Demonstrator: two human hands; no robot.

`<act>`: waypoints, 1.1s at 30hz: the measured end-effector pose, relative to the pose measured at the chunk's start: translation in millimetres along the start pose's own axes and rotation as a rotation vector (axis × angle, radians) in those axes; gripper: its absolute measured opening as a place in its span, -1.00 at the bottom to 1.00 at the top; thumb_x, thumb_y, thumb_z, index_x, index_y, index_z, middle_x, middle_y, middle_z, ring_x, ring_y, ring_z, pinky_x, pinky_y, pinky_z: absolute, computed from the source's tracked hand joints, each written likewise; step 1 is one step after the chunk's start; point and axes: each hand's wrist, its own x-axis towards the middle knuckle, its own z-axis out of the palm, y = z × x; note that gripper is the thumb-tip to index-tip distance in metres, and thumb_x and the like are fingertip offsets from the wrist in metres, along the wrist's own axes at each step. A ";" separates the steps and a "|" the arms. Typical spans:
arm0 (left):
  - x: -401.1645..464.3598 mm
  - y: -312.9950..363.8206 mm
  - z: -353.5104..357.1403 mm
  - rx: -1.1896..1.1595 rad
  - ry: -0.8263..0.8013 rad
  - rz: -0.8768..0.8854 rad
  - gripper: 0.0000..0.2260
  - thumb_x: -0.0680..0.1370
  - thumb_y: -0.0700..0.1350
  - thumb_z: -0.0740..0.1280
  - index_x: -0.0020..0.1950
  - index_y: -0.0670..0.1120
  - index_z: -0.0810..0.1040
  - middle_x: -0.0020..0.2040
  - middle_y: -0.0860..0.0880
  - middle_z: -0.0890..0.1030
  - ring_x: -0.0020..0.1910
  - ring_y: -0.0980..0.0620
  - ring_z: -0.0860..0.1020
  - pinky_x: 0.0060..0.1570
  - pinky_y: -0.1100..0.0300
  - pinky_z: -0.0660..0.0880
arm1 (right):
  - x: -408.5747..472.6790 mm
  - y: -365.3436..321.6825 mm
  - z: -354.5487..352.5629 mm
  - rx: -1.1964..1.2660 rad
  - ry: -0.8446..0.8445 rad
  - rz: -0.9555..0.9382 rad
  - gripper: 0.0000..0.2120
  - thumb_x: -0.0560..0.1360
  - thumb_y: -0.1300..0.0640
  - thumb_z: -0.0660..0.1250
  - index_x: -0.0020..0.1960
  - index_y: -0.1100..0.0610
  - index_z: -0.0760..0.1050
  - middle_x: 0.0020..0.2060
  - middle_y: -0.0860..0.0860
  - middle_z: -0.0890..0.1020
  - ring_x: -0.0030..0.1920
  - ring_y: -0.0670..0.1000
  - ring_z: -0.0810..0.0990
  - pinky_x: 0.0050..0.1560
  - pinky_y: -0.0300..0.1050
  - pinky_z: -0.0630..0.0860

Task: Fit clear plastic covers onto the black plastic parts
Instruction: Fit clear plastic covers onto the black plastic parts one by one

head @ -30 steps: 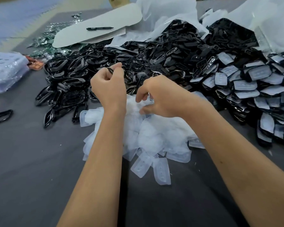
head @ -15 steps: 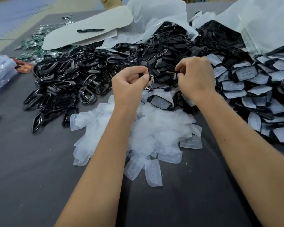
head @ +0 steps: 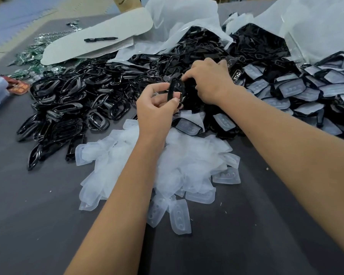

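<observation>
So the black plastic part (head: 176, 90) is up in the air between both hands, a bit above the heaps, standing roughly on end. The left hand (head: 155, 108) has it from below, thumb and curled fingers pinching the lower end, so most of the part sticks up past that grip. The right hand (head: 209, 82) comes in from the right, fingertips curled onto the part's upper edge. There may be a clear cover under those fingers, but I honestly can't tell.

Right under the hands is the pile of clear plastic covers (head: 187, 167), a loose frosted heap on the dark grey surface (head: 38, 225), with a few strays at the near edge. Off to the left sits the heap of bare black frames (head: 68, 108). To the right is the stack of finished parts (head: 298, 90), black with covers already on. One covered piece (head: 188, 126) lies just beside the left wrist.

Further back, black parts spill out of open white plastic bags (head: 183, 20), and a black pen (head: 100, 39) lies on a pale curved sheet (head: 99, 36).
</observation>
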 end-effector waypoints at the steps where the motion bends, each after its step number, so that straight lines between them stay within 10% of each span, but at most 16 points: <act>1: -0.1 -0.3 0.3 0.009 -0.001 0.002 -0.74 0.54 -0.43 0.36 0.18 -0.19 0.56 -0.09 -0.12 0.75 -0.14 0.04 0.70 -0.14 0.19 0.63 | 0.5 2.1 -1.7 0.020 0.031 0.022 -0.58 0.59 0.27 0.39 0.33 -0.14 0.59 0.28 0.02 0.57 0.35 0.17 0.47 0.37 0.24 0.30; 9: 1.1 -0.2 0.3 -0.007 0.007 0.010 -0.77 0.55 -0.40 0.37 0.14 -0.17 0.65 -0.14 -0.12 0.72 -0.20 0.06 0.65 -0.10 0.19 0.61 | -14.8 10.3 -13.0 0.166 0.232 0.139 -0.84 0.66 0.16 0.33 0.17 0.08 0.66 0.10 0.10 0.69 0.28 0.18 0.53 0.28 0.12 0.47; 18: 0.2 2.5 -0.9 0.001 -0.025 0.065 -0.70 0.55 -0.43 0.34 0.17 -0.15 0.69 -0.14 -0.21 0.67 -0.30 0.12 0.59 -0.22 0.30 0.52 | -89.4 -18.2 -9.6 1.425 0.366 0.267 -0.89 0.61 0.29 0.38 0.00 0.12 0.64 -0.27 0.04 0.71 -0.37 -0.08 0.57 -0.38 -0.21 0.49; 33: -1.4 -9.6 4.5 0.120 -0.133 0.117 -0.74 0.51 -0.42 0.34 0.08 -0.19 0.71 -0.23 -0.03 0.72 -0.43 0.11 0.56 -0.37 0.30 0.48 | -116.2 -28.7 20.6 1.566 0.480 0.247 -0.85 0.51 0.41 0.45 0.07 0.30 0.58 -0.26 0.12 0.66 -0.35 0.03 0.64 -0.37 -0.09 0.62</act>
